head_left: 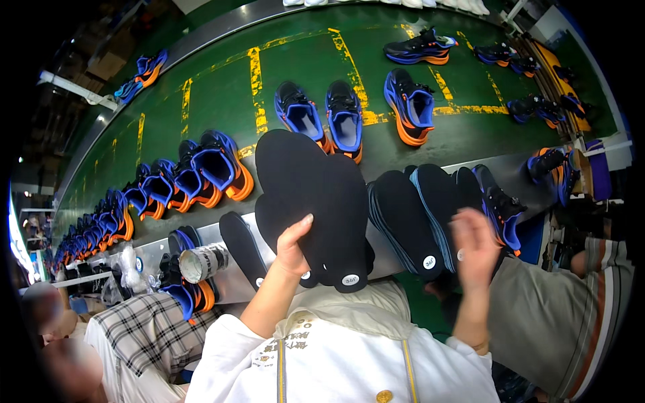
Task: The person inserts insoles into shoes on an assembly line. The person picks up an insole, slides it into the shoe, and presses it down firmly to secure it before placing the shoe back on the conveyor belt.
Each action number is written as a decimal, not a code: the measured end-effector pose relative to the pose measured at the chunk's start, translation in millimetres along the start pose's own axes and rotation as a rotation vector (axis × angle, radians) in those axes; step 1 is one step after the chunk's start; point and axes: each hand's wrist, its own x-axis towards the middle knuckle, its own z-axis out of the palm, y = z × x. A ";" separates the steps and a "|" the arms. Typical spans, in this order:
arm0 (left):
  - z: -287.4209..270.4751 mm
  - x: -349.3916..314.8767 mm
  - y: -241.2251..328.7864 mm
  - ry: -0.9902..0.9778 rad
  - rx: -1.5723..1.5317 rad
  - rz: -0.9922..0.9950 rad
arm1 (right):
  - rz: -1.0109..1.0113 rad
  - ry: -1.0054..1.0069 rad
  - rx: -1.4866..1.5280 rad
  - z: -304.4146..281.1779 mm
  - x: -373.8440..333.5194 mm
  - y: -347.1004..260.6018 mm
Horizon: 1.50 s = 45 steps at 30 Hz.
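My left hand (293, 250) is closed on several black insoles (329, 208), its thumb lying over their edge. They are fanned out over one another, and a round white sticker shows near a heel end. Smeared by motion, my right hand (476, 245) is raised beside stacked black insoles (400, 221) with blue-grey edges; I cannot make out whether its fingers hold anything. A single black insole (240, 245) lies on the metal ledge left of my left hand. Beyond the held insoles stand two black and blue sneakers (345, 124) with orange soles.
A long row of sneakers (158, 185) lines the left side of the green table (215, 111), which has yellow markings. More sneakers (410, 107) stand at far right. A round can (196, 264) rests on the metal ledge (228, 289). People sit close on both sides.
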 end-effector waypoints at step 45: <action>-1.6 -41.7 7.5 0.008 0.979 0.213 | 0.233 -0.686 0.497 147.9 -4.8 -48.5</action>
